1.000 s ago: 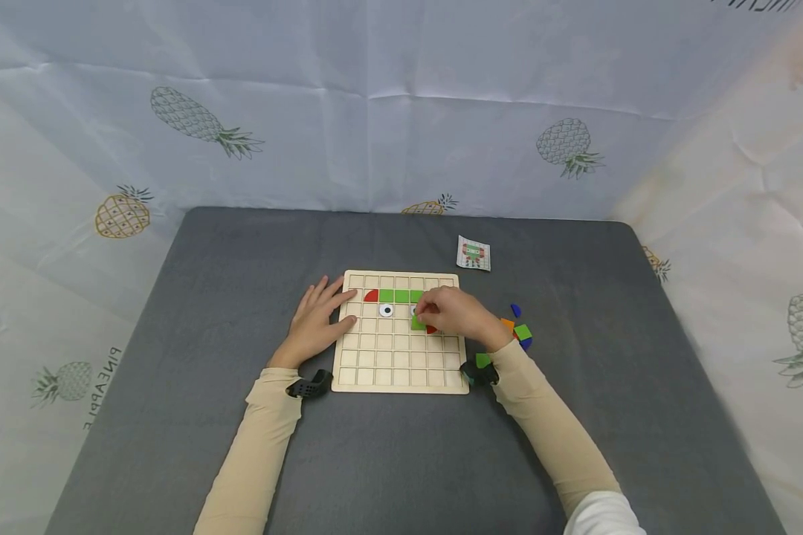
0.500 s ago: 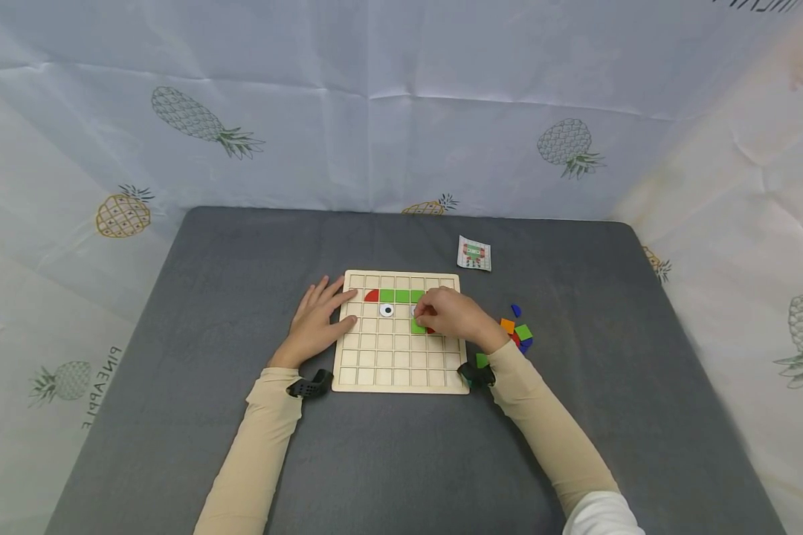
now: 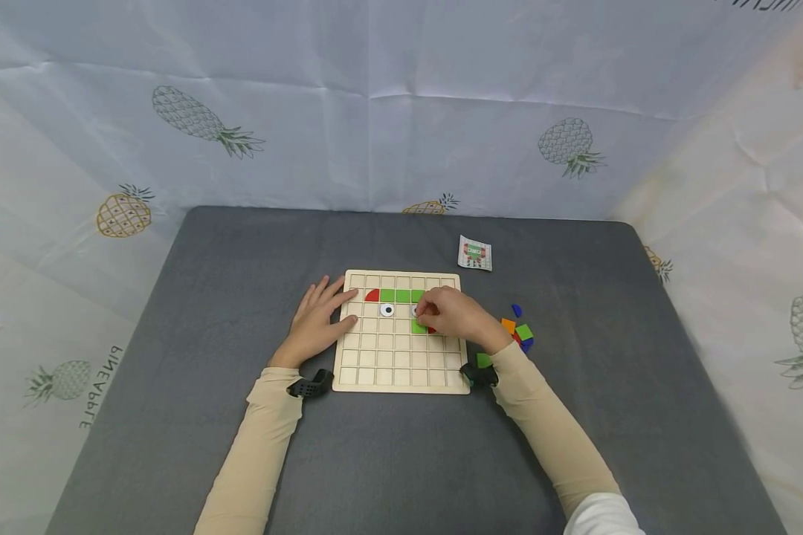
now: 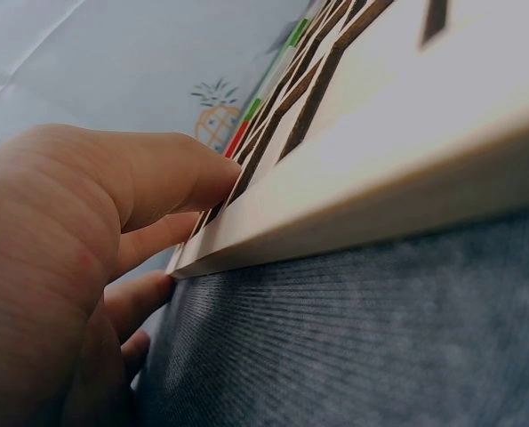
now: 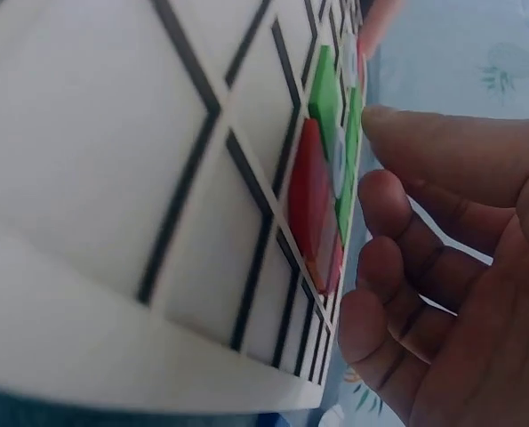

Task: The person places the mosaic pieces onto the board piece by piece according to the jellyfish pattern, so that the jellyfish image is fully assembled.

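A wooden grid board [image 3: 393, 360] lies on the dark table. My left hand [image 3: 316, 324] rests at its left edge, fingers spread, with the thumb and a fingertip on the rim. Over the board's upper right my right hand [image 3: 456, 312] bends its fingers, thumb and forefinger tips close together at a partly covered eye tile [image 3: 413, 310]. Whether anything is pinched there is hidden. Below the fingertips sit a green square tile [image 3: 418, 327] and a red tile [image 5: 308, 187]. A red quarter-round tile [image 3: 372, 296], a green row [image 3: 402, 296] and another eye tile [image 3: 387, 310] fill cells further left.
Loose tiles lie right of the board: an orange tile [image 3: 508, 326], a green tile [image 3: 523, 332], a blue half-round tile [image 3: 517, 310] and several others, some partly behind the right wrist. A small printed picture card [image 3: 474, 253] lies beyond the board's upper right corner.
The right hand and wrist shift only very slightly, staying over the same cells. The left hand keeps its place, and the visible tiles lie as before.
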`<control>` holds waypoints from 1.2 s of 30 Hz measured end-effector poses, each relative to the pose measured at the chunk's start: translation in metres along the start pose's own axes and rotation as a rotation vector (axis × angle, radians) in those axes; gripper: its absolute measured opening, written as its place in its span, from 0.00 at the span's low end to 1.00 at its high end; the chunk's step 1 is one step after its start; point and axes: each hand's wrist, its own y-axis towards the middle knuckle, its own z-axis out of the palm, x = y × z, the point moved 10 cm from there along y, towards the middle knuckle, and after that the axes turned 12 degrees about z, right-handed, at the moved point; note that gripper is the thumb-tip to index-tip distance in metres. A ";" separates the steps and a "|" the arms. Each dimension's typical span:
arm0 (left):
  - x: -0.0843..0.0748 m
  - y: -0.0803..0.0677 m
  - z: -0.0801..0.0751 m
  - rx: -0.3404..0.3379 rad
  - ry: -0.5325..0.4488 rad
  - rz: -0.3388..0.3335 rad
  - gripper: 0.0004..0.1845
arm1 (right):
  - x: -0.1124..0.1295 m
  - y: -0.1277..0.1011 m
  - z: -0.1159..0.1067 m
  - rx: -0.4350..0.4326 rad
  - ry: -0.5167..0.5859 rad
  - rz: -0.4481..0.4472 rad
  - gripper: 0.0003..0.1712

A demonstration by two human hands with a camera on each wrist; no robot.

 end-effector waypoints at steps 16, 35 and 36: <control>0.003 0.001 0.001 -0.002 0.002 -0.007 0.31 | -0.022 -0.028 -0.035 -0.065 0.138 0.024 0.09; 0.004 0.000 0.002 -0.001 0.000 -0.027 0.31 | -0.093 -0.071 -0.073 -0.171 0.195 0.194 0.15; 0.003 0.000 0.002 -0.002 -0.003 -0.025 0.31 | -0.098 -0.073 -0.074 -0.171 0.190 0.203 0.15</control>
